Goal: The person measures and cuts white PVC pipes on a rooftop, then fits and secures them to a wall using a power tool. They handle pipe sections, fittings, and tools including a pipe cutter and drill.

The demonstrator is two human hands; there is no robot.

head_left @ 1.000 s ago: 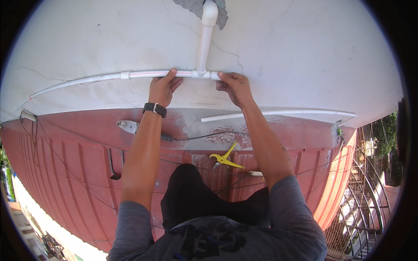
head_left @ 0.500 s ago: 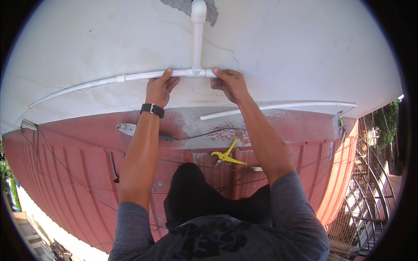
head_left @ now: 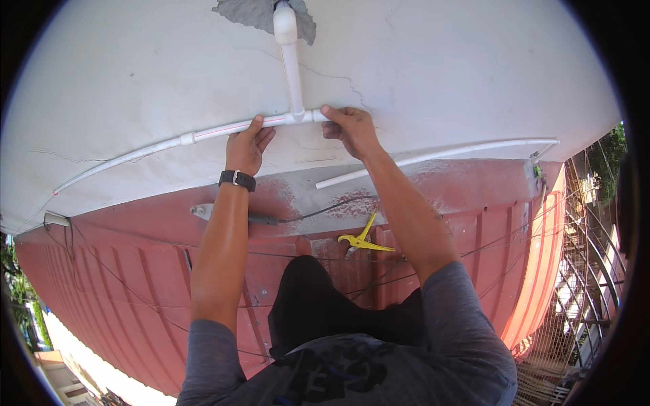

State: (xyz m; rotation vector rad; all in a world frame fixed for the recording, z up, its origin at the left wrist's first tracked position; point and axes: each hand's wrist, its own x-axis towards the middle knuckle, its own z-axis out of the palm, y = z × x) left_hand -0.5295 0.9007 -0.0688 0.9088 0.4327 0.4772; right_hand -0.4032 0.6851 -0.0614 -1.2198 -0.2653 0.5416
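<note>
A white plastic pipe (head_left: pixel 223 130) with a red line runs along the pale wall into a white tee fitting (head_left: pixel 296 117). From the tee a white upright pipe (head_left: pixel 291 74) goes up to an elbow (head_left: pixel 285 27) at a broken patch of wall. My left hand (head_left: pixel 248 147) grips the long pipe just left of the tee, thumb on top and fingers beneath. On the tee's other side, my right hand (head_left: pixel 352 128) pinches a short white pipe end (head_left: pixel 317 116) between thumb and curled fingers.
Another white pipe (head_left: pixel 433 156) lies along the wall's foot at right. On the red corrugated roof (head_left: pixel 142 271) rest a yellow pipe cutter (head_left: pixel 365 238) and a grey tool with a cord (head_left: pixel 263 219). Thin wires cross the roof; a metal grille (head_left: pixel 589 271) stands at far right.
The view has shifted and tilted slightly, so the pipes and the tee appear a little further left. Both hands keep their hold on either side of the tee.
</note>
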